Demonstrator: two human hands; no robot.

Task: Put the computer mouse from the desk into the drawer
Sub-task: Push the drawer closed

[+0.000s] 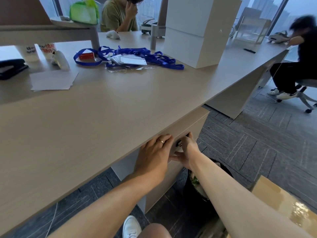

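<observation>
We see both hands at drawer [184,134] front, 5 o'clock under desk [96,117]. Left hand [154,155] flat, fingers extended. Right hand [186,152] curled round mouse [180,143].

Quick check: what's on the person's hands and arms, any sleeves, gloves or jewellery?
Both forearms are bare, with no sleeves in view. No gloves and no watch. The left hand wears a thin gold ring on one finger. The right hand shows no ring or band.
</observation>
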